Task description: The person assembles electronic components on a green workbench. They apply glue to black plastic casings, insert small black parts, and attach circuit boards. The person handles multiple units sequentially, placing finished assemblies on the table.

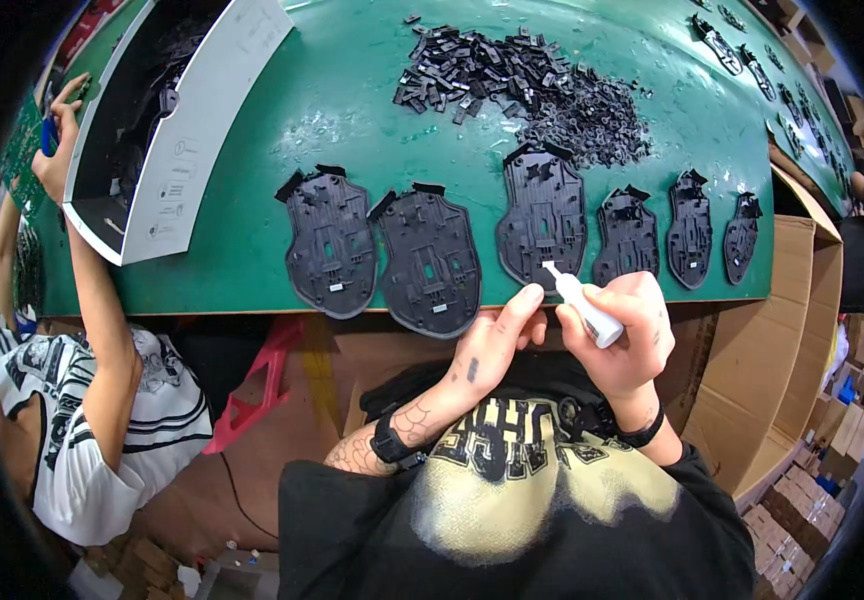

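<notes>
We're at the gluing step: our right hand (624, 330) is wrapped around the small white glue tube (585, 305), nozzle touching the lower edge of the third black base plate (542, 215) on the green table (372, 110). Our left hand (497, 340) holds nothing, fingertips steadying that plate's rim. Next, we judge, comes a steady squeeze.

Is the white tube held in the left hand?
No, the right hand holds the white tube, while the left hand rests beside it.
</notes>
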Available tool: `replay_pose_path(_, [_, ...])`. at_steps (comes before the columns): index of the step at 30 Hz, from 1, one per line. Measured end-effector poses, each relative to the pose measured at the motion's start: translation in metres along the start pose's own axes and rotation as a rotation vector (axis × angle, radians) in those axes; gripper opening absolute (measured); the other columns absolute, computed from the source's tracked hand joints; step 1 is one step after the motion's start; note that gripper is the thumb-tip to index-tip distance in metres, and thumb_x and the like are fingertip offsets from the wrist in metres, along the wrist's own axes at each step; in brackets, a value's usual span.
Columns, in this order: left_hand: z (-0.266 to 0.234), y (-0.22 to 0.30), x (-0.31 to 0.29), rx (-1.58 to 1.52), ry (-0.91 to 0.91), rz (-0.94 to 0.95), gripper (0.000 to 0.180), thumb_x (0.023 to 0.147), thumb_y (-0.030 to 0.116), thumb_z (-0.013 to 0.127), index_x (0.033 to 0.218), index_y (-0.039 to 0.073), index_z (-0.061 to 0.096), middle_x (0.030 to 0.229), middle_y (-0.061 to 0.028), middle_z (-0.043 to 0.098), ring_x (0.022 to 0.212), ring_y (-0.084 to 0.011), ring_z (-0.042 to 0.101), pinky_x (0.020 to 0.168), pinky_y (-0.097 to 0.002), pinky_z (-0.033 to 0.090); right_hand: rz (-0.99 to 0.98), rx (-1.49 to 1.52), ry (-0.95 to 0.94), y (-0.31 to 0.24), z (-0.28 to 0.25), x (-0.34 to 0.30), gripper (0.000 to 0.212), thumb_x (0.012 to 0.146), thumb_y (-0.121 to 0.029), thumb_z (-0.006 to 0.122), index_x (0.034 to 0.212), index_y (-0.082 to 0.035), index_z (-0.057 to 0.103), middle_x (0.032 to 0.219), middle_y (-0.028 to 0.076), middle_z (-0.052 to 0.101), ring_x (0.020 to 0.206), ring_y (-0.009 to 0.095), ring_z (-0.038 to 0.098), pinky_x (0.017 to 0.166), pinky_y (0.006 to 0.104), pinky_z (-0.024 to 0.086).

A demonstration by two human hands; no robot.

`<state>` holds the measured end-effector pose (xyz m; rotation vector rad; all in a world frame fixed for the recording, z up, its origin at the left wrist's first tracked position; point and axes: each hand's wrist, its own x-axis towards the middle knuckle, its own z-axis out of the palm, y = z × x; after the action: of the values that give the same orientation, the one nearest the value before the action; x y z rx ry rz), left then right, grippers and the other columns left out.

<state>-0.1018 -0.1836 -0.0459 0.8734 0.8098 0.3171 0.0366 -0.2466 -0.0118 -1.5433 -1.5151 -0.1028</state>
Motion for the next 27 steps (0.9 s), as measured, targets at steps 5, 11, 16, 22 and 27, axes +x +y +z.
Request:
replay_pose_path(5, [0.001,-0.001,0.001,-0.067,-0.006,0.023,0.042,0.097,0.041,0.047,0.072,0.009,0.058,0.064,0.0038,0.053,0.058,-0.0051,0.039,0.055,-0.022,0.032,0.023,0.015,0.019,-0.003,0.002,-0.001,0.039,0.063,-0.007,0.085,0.095,-0.007,0.064,0.07,0.005,0.062,0.058,0.021,0.057,0.053,0.0293,0.045])
replay_pose_path(11, [0.003,-0.001,0.0,-0.077,0.013,0.014,0.041,0.096,0.041,0.048,0.073,0.009,0.059,0.064,0.0034,0.053,0.057,-0.0043,0.039,0.054,-0.0213,0.031,0.015,0.006,0.042,0.002,0.0,-0.005,0.04,0.062,-0.008,0.085,0.097,-0.008,0.064,0.07,0.005,0.062,0.059,0.02,0.058,0.053,0.0292,0.046])
replay_pose_path(16, [0.002,-0.003,0.001,-0.077,0.015,0.009,0.041,0.096,0.042,0.048,0.072,0.009,0.057,0.064,0.003,0.053,0.057,-0.0046,0.039,0.054,-0.0217,0.032,0.028,0.014,0.025,0.002,-0.002,-0.004,0.041,0.063,-0.009,0.085,0.098,-0.007,0.063,0.072,0.006,0.062,0.061,0.02,0.059,0.053,0.0285,0.047])
replay_pose_path(22, [0.001,-0.009,0.004,0.102,-0.116,0.072,0.044,0.096,0.044,0.041,0.082,0.006,0.059,0.069,0.0002,0.056,0.059,-0.0046,0.044,0.053,-0.0212,0.034,0.09,0.076,0.186,0.015,-0.019,-0.016,0.032,0.068,-0.005,0.079,0.095,-0.002,0.062,0.074,0.009,0.063,0.064,0.021,0.058,0.058,0.0302,0.047])
replay_pose_path(27, [0.019,-0.01,0.008,0.11,-0.3,-0.017,0.046,0.096,0.043,0.044,0.078,0.005,0.061,0.07,0.0003,0.058,0.058,-0.0044,0.043,0.054,-0.0209,0.036,0.176,0.036,0.3,0.027,-0.05,-0.037,0.029,0.071,-0.005,0.074,0.096,0.002,0.061,0.077,0.011,0.061,0.068,0.021,0.058,0.061,0.0306,0.047])
